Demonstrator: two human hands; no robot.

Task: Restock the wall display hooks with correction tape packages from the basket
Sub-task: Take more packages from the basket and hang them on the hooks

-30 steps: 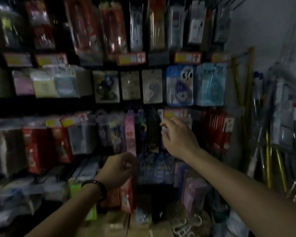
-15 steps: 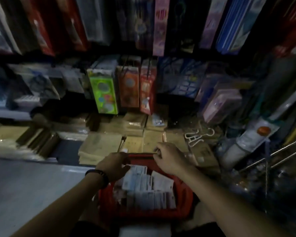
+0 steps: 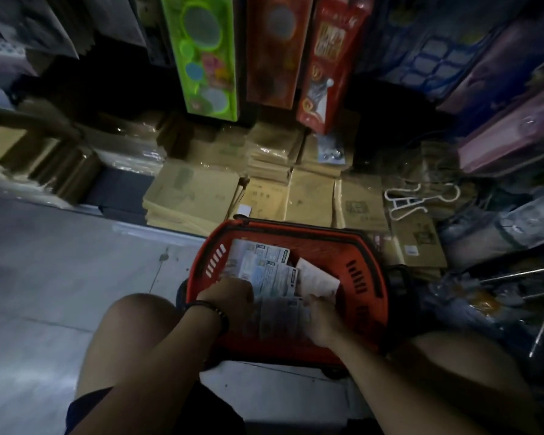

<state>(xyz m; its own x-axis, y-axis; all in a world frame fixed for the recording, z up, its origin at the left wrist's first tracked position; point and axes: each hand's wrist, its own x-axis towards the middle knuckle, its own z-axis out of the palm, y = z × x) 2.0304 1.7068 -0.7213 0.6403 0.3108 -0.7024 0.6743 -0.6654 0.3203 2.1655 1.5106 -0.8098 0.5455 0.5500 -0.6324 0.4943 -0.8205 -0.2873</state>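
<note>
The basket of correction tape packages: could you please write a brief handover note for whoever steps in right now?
Left hand: down in the basket, on the packages; its grip is hidden.
Right hand: fingers curled round some packages at the near side.
The basket stands on the floor and holds many packages.
Done: both hands have reached the stock; nothing is lifted out.
Left: lift packages out and hang them on the display hooks, which are out of view here.
</note>
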